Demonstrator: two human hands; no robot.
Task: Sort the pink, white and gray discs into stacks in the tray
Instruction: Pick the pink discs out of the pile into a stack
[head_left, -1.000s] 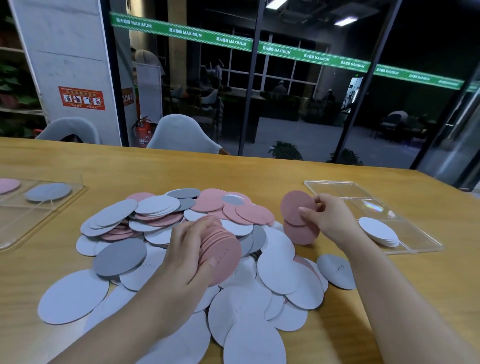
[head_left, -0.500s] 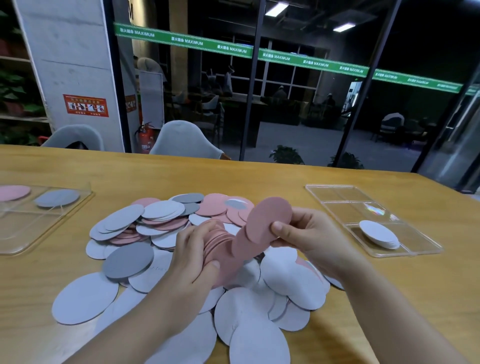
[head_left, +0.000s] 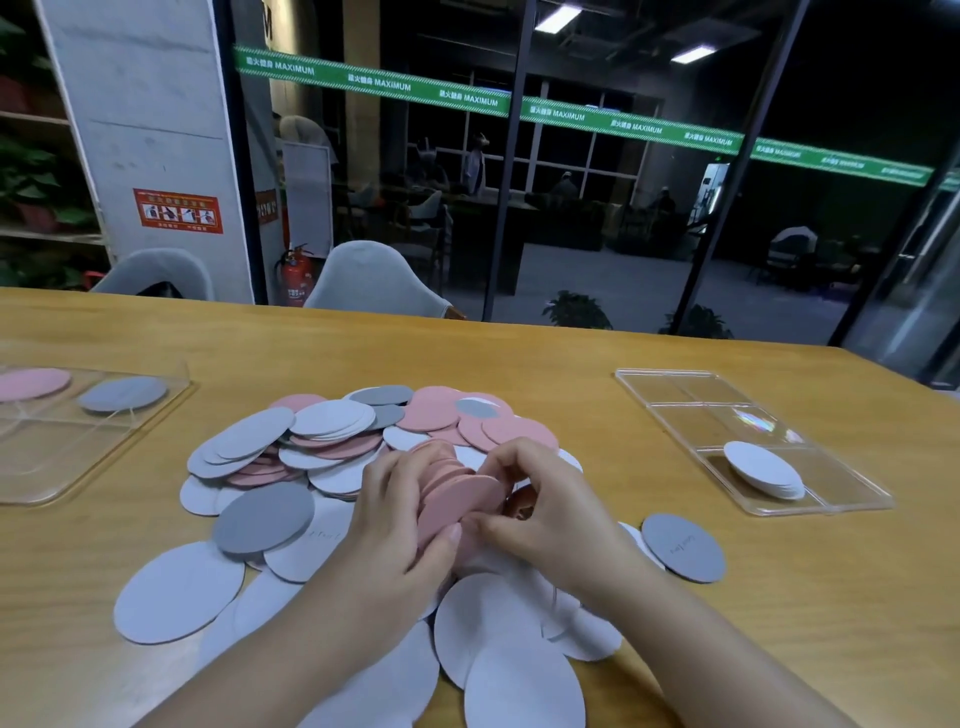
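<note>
Head view, sole camera: worn on my head, facing forward and down, close over the worktop (head_left: 519, 358) before me.

Bare wooden table (head_left: 597, 384) lies between the disc pile (head_left: 322, 447) and the clear tray (head_left: 831, 501) on the right; only a lone gray disc (head_left: 683, 548) sits near that path. The tray's two far compartments hold nothing; a white disc stack (head_left: 763, 470) fills the nearest. A second tray (head_left: 62, 467) flanks the pile's left.
</note>
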